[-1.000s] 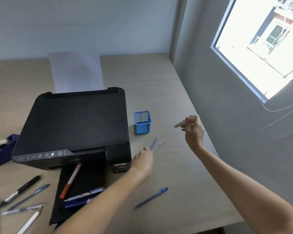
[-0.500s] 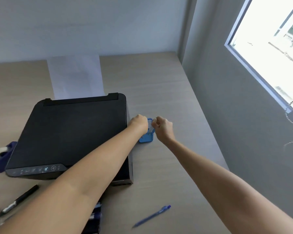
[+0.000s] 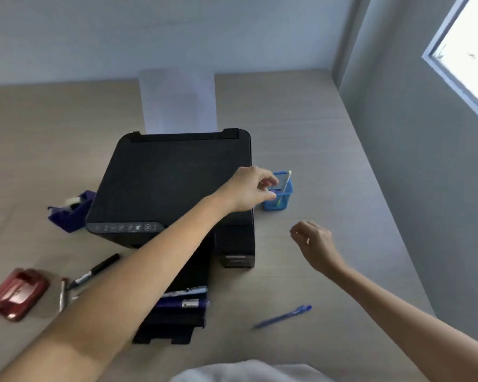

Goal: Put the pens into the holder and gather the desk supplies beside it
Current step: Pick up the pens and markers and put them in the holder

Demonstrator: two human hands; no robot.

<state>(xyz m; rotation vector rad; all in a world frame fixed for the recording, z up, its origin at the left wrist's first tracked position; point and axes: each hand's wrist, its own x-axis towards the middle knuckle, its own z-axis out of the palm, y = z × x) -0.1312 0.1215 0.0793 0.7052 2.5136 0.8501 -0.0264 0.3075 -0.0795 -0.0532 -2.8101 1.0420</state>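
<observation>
Nearest you of the printer (image 3: 174, 186), a blue pen (image 3: 283, 317) lies on the wood desk (image 3: 301, 128); your right hand (image 3: 316, 245) hangs loosely curled, empty; your left hand (image 3: 250, 188) pinches at the blue mesh holder (image 3: 280, 198) beside the printer, pens upright inside, grey wall behind

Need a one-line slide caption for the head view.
Left hand at the blue pen holder beside the printer; right hand empty above the desk.

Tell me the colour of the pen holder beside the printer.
Blue mesh pen holder, clearest in the head view.
</observation>
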